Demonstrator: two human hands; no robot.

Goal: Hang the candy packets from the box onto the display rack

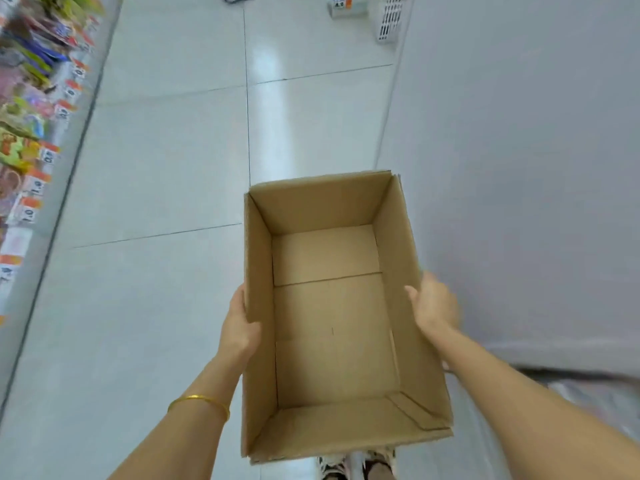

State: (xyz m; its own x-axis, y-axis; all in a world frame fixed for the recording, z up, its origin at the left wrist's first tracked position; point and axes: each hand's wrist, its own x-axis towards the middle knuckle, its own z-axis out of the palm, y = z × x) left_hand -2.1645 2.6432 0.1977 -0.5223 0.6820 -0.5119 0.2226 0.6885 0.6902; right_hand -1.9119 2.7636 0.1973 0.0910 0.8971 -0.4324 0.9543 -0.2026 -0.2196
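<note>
Far to the left of the left hand, the display rack [52, 174] carries the candy packets [20, 133] behind its price tags. The left hand [239, 327] clamps the left wall of the box [259, 271] — thumb on the inner face, fingers round the outside. Its forearm is extended, with a thin gold bracelet [199, 400] at the wrist. The box sits between both hands, open side up. Its interior shows bare cardboard and no packets, so hanging appears complete. The right hand [434, 306] mirrors the grip on the right wall — thumb inside, fingers hidden behind it. Holding both walls probably keeps the box from twisting. Far ahead of the right hand stands a white basket [389, 19].
</note>
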